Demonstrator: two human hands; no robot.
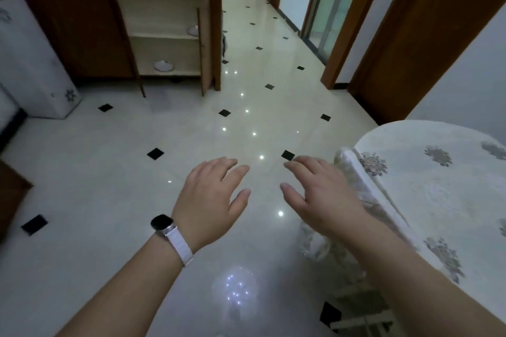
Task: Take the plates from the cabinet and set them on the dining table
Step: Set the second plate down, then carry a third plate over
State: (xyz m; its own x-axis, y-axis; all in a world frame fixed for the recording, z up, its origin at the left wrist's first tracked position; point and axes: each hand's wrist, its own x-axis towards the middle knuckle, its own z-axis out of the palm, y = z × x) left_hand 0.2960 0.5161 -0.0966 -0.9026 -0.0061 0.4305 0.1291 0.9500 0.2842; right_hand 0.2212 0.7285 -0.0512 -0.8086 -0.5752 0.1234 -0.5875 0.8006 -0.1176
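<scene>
A wooden cabinet [167, 35] with open doors stands across the room at the upper left. One white plate or dish [163, 65] lies on its lower shelf, and another white dish [193, 30] sits on the shelf above, partly hidden by the door. The round dining table [449, 186], under a white flowered cloth, is at my right. My left hand [209, 200], with a watch on the wrist, and my right hand [320, 194] are held out over the floor, palms down, fingers apart, holding nothing. The right hand is next to the table's edge.
Glossy white tiled floor [109, 172] with black diamond insets stretches between me and the cabinet. A white appliance [30, 63] stands at the far left. A hallway [254, 22] leads away past wooden door frames [356, 22] on the right. A white chair [353, 227] stands tucked beside the table.
</scene>
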